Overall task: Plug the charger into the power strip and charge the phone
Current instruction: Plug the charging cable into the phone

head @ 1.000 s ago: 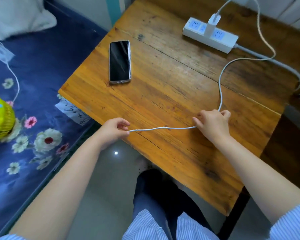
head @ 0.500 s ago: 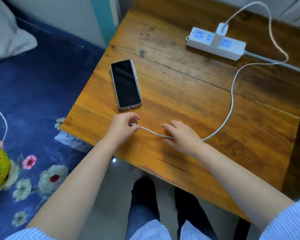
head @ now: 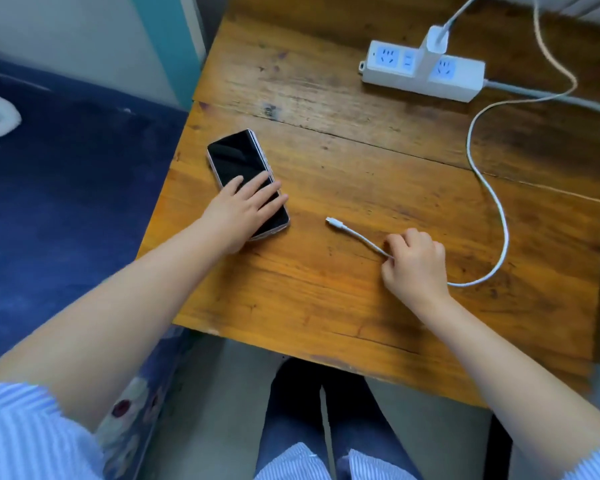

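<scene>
A black-screened phone [head: 236, 161] lies face up near the left edge of the wooden table [head: 361, 174]. My left hand [head: 239, 209] rests flat on its lower half, fingers spread. A white power strip [head: 392, 79] sits at the back right with a white charger [head: 436, 41] plugged into it. Its white cable [head: 499, 209] loops across the table to my right hand [head: 413, 263], which pinches it a short way behind the plug. The cable's free plug end [head: 332, 221] points toward the phone, apart from it.
A bed with a dark blue floral cover [head: 66, 188] lies left of the table. The strip's grey cord [head: 548, 97] runs off to the right. My legs [head: 326, 410] are below the table's front edge.
My left hand let go of the cable's end and moved up onto the phone. My right hand still holds the cable, now with the plug end sticking out free.
</scene>
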Motion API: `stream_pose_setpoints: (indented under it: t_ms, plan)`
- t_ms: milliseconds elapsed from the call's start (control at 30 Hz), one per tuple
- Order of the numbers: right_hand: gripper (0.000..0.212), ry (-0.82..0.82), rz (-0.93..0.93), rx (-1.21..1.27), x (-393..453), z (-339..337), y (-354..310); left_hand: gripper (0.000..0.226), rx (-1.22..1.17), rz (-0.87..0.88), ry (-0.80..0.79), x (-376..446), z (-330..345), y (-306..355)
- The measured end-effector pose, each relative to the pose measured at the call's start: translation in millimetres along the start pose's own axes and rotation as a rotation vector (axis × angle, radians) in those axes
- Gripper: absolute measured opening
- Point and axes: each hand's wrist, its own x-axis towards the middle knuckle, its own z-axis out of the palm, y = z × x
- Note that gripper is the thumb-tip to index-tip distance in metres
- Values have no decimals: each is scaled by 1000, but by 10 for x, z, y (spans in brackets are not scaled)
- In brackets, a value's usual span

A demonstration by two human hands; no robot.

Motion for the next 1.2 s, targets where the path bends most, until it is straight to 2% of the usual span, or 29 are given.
stream_pose_setpoints:
  t_ms: [167, 233, 367, 500, 567, 633, 700, 833, 967, 1200]
  plan:
    - [40, 67, -109, 79, 89, 133, -303, 88, 143, 102, -74, 196, -126, -84]
    - [37, 47, -135, 101, 198, 184, -453, 88, 140, 123, -89, 205, -152, -114]
    - [13, 47, -182, 171, 384, 237, -556, 94, 81, 120, -83, 252, -211, -170]
    - [17, 12, -251, 257, 326, 234, -482, 103, 0, 43, -56, 244, -280, -177]
    - [28, -25, -311, 298, 200, 203, -430, 103, -39, 28, -23, 207, -298, -194]
    - [40, -74, -412, 250, 62, 228, -379, 102, -72, 35, -15, 157, -302, -196]
    - [39, -79, -450, 193, -44, 257, -400, 101, -100, 36, -32, 102, -302, -179]
    - [15, -8, -402, 276, -60, 305, -529, 98, -165, 32, -22, -51, -297, -155]
    - [3, -63, -291, 484, -7, 198, -581, 96, -308, 35, 60, -221, -271, -173]
    - [7, 216, -293, 587, 95, -260, -718, 99, -462, 23, 177, -337, -249, -125]
